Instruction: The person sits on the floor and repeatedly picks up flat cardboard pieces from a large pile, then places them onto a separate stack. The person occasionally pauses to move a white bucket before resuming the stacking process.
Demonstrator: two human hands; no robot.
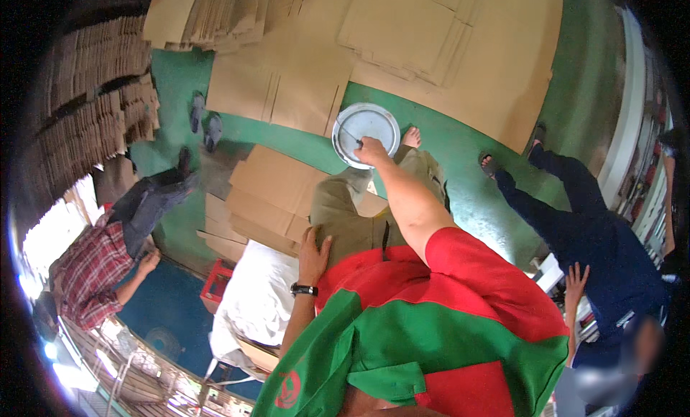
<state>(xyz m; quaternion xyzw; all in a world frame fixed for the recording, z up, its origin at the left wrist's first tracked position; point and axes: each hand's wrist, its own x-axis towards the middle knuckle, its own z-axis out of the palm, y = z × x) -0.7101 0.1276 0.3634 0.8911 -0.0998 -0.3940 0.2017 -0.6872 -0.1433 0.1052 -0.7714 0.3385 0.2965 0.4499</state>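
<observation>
My right hand (371, 151) reaches forward and is closed round the dark grip of a thin wire handle (349, 132). This handle runs to the left rim of a round, pale grey metal bucket (374, 122), seen from above in front of my knees. Its inside looks pale; I cannot tell whether anything lies in it. With fingers spread, my left hand (314, 255) rests on my left thigh in khaki trousers (348, 226), and a dark watch (304, 290) is on that wrist. One bare foot (412, 137) shows just right of the bucket.
Large cardboard sheets (287, 72) lie ahead on the green floor. More cardboard (273, 191) and a white cloth bundle (255, 295) are at my left, beside a red crate (215, 286). Stacked cardboard (93, 65) stands far left. People in plaid (93, 266) and dark clothes (611, 252) flank me.
</observation>
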